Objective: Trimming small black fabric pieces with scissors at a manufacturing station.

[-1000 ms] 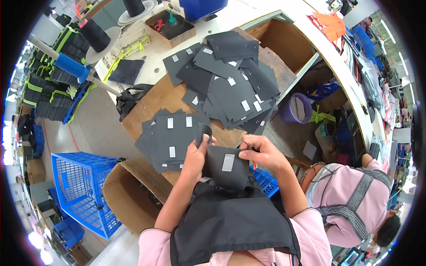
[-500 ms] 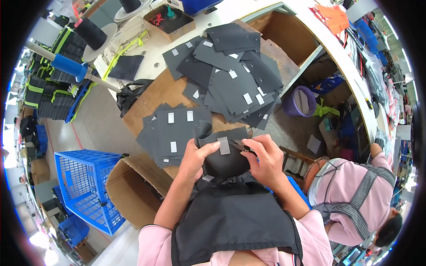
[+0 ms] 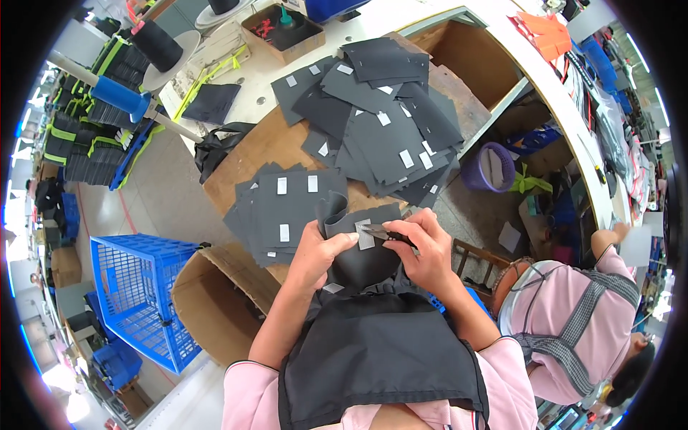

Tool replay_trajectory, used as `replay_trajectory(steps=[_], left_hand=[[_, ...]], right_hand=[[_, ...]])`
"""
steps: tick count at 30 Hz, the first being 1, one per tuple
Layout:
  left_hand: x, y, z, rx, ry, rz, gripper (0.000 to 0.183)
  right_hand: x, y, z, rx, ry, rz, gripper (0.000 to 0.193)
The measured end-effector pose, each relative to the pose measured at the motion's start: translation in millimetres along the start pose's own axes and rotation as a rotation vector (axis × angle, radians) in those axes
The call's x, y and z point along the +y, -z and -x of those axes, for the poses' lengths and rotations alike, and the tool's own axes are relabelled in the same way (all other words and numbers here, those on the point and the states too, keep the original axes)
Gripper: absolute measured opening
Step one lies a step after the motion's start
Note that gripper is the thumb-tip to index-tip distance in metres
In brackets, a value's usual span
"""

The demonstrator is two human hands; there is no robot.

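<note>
My left hand [image 3: 320, 252] grips a dark grey fabric piece [image 3: 364, 269] by its curled left side, thumb lying flat near a white label [image 3: 363, 242] on it. In my right hand [image 3: 424, 249] is a small pair of dark thread snips [image 3: 381, 231], held between thumb and fingers. The tips of the snips lie over the upper part of the label. Beyond my left hand lies a stack of grey fabric pieces [image 3: 261, 208] with white labels. A larger, loosely fanned pile of labelled pieces [image 3: 380, 136] covers the board farther off.
A wooden board [image 3: 247, 154] carries the piles. At left stand a blue plastic crate [image 3: 136, 287] and an open cardboard box [image 3: 215, 301]. A purple basket [image 3: 489, 166] sits beneath the table at right. Near my right side another person [image 3: 573, 315] works. Black thread cones [image 3: 158, 44] stand far left.
My right hand has moved slightly left, bringing the snips' tips from the label's right edge onto it. The co-worker's arm has shifted outward. The whole view has turned a little.
</note>
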State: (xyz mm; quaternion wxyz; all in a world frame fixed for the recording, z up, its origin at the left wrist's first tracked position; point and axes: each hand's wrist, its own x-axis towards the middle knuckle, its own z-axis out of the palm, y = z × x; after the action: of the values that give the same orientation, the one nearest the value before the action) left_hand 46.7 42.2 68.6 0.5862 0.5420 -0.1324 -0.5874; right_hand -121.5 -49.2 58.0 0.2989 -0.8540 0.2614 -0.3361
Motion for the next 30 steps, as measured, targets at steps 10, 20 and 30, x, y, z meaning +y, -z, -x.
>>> replay_trajectory(steps=[10,20,30], left_hand=[[-0.3,7.4,0.0,-0.022,0.050,-0.042,0.020],[-21.0,14.8,-17.4,0.271,-0.230,0.511,0.042],[-33.5,33.8,-3.8,0.551,-0.852,-0.687,0.092]], right_hand=[[-1.8,-5.2,1.6,-0.026,-0.104,-0.067,0.022],[12.4,-19.8,37.6,-0.139,-1.092,-1.263,0.044],[16.2,-7.9,-1.9,-0.031,-0.658,-0.653,0.014]])
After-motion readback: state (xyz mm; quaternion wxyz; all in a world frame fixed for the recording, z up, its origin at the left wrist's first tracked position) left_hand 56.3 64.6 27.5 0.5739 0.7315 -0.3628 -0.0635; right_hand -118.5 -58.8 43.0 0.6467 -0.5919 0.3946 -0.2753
